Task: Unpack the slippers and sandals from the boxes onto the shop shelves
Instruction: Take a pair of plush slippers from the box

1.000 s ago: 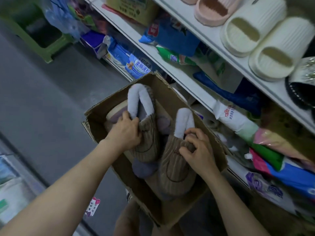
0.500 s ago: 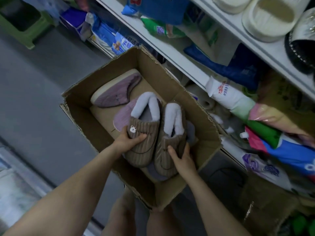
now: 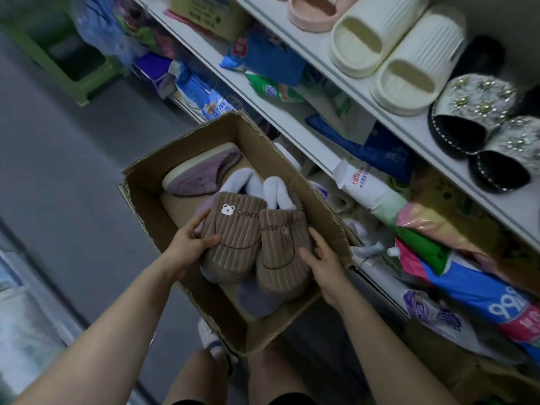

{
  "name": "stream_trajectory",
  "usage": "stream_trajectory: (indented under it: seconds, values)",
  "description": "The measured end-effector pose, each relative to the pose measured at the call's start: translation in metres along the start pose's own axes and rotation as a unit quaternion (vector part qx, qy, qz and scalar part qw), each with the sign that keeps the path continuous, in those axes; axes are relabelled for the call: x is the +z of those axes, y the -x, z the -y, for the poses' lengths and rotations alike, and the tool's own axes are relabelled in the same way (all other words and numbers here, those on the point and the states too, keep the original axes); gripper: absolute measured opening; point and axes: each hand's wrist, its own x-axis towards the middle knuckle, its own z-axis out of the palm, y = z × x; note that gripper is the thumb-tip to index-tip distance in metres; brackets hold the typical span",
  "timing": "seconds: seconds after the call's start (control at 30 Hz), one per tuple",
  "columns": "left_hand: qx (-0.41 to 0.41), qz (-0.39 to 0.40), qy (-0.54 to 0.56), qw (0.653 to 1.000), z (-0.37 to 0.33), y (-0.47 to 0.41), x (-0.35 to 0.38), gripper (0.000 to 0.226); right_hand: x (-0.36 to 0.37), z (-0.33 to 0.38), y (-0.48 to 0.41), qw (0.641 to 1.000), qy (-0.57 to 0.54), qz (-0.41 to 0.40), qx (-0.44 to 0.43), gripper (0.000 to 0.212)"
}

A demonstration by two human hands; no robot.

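An open cardboard box (image 3: pixel 187 159) rests on my knees in front of the shop shelves. Over it I hold a pair of brown corduroy slippers side by side, toes toward me, white fleece lining at the far end. My left hand (image 3: pixel 190 244) grips the left brown slipper (image 3: pixel 233 238), which carries a small bear patch. My right hand (image 3: pixel 321 258) clasps the outer side of the right brown slipper (image 3: pixel 280 258). A purple slipper (image 3: pixel 201 176) lies on its side at the box's far end. Another purple one (image 3: pixel 257 299) shows beneath the brown pair.
The upper shelf (image 3: pixel 336 71) holds a pink slide (image 3: pixel 312 13), two cream slides (image 3: pixel 388 51) and two black beaded sandals (image 3: pixel 479 124). The lower shelves are packed with bagged goods (image 3: pixel 374 194). A green stool (image 3: pixel 73 68) stands on the grey floor at far left.
Both hands have slid toward the slippers' toes and brought the brown pair together, tops facing up. The view has tilted up, showing more of the slide shelf.
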Motion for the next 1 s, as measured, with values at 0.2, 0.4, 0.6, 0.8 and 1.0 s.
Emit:
stream_trajectory:
  seconds: [0.2,0.4,0.6,0.8,1.0]
  values:
    - [0.054,-0.005,-0.012,0.998,-0.011,0.059,-0.002,0.068,-0.009,0.004,0.045,0.996,-0.075,-0.024,-0.042,0.054]
    - [0.109,0.012,0.013,0.994,-0.005,0.132,-0.006,0.068,-0.013,0.000,0.122,0.982,-0.121,-0.072,-0.124,0.049]
    - [0.148,0.063,0.044,0.986,0.011,0.218,0.007,0.066,-0.023,-0.016,0.233,0.963,-0.131,-0.128,-0.199,0.048]
    - [0.178,0.143,0.028,0.973,0.013,0.297,0.039,0.066,-0.056,-0.030,0.334,0.937,-0.157,-0.174,-0.258,0.044]
    - [0.231,0.237,0.021,0.943,-0.005,0.363,0.092,0.060,-0.103,-0.027,0.426,0.902,-0.150,-0.228,-0.335,0.044]
